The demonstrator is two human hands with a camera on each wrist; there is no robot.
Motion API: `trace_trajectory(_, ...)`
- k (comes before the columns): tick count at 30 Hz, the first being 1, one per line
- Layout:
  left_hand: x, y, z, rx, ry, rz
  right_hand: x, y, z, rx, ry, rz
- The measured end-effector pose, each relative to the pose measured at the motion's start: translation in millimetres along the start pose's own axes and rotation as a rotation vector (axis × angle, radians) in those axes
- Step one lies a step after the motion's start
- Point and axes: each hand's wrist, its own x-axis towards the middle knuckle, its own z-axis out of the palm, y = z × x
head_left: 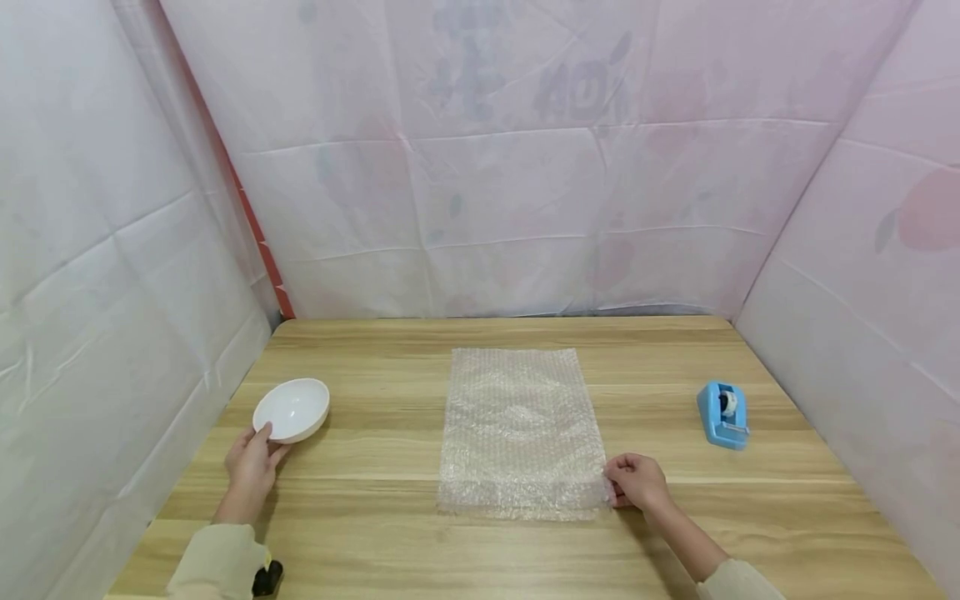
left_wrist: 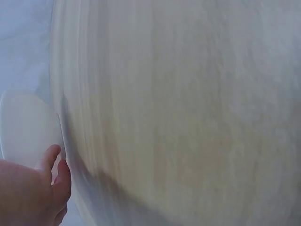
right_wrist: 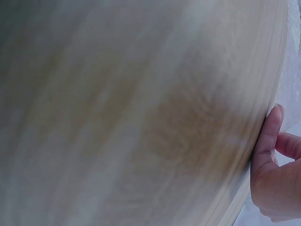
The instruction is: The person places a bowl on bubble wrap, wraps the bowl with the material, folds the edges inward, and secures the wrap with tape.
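Observation:
On the left of the table is a white bowl, its near rim gripped by my left hand, thumb over the edge and fingers beneath. The left wrist view shows the bowl at the left edge, with the left hand on its rim. A sheet of bubble wrap lies flat in the middle of the table. At its near right corner, my right hand pinches the edge between thumb and fingers. The right hand also appears at the right of the right wrist view.
A blue tape dispenser with a roll of tape stands on the right side of the wooden table. A small black object is by the left sleeve. Pale printed sheets hang behind and on both sides.

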Motion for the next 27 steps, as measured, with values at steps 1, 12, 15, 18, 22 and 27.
trace_trajectory(1, -1.5, 0.2, 1.7, 0.005, -0.016, 0.005, -0.1, -0.1, -0.1, -0.001, -0.001, -0.001)
trace_trajectory(12, -17.3, 0.8, 28.0, 0.041, -0.139, 0.031, 1.3, 1.3, 0.7, 0.006, 0.008, -0.002)
trace_trajectory(15, -23.4, 2.0, 35.9, 0.042, -0.184, 0.01, 1.1, 1.3, 0.5, 0.01, 0.007, -0.003)
trace_trajectory(18, -29.4, 2.9, 44.4, 0.056, -0.232, 0.014, 0.7, 1.1, 0.5, 0.007, 0.008, -0.001)
trace_trajectory(22, -35.6, 2.1, 57.0, 0.076, -0.281, 0.041, -0.3, 0.1, 0.9, -0.001, 0.013, 0.006)
trace_trajectory(27, -45.0, 0.0, 69.7, 0.073, -0.318, 0.055, -0.8, -1.1, 1.2, 0.0, 0.013, 0.008)
